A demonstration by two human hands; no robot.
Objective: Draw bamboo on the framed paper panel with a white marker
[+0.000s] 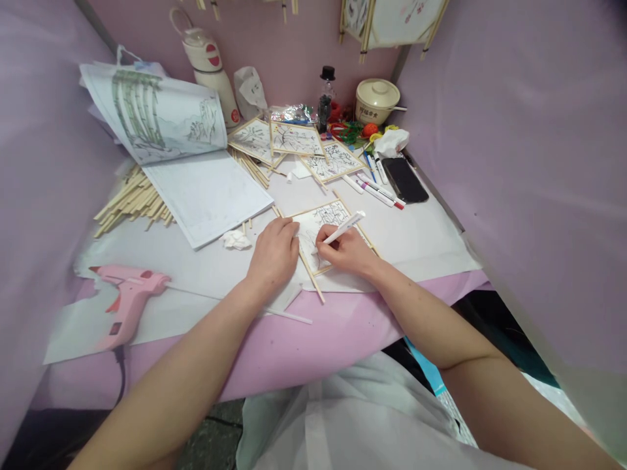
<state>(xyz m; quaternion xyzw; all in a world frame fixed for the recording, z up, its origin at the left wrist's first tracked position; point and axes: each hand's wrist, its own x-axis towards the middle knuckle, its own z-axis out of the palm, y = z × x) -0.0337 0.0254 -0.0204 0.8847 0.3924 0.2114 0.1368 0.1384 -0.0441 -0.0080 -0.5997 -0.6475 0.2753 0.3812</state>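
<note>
My right hand [343, 250] is closed around a white pen [349, 225], its tip down on a framed paper panel [309, 230] edged with thin wooden sticks. Dark branch-like lines cover the panel's upper part, and fainter lines show lower down. Flat against the panel's left edge lies my left hand [275, 256], its fingers stretched out and holding nothing. Beyond the panel lie several other framed drawings [333, 160], partly overlapping. An open picture book [210, 196] rests to the left, its raised page showing green bamboo.
A pink glue gun [128, 297] lies front left, its cord hanging over the edge. Wooden sticks [134, 202] are heaped under the book. Right of the drawings are pens [379, 192] and a black phone [405, 180]. Along the back stand a bottle [210, 72] and a lidded pot [376, 103].
</note>
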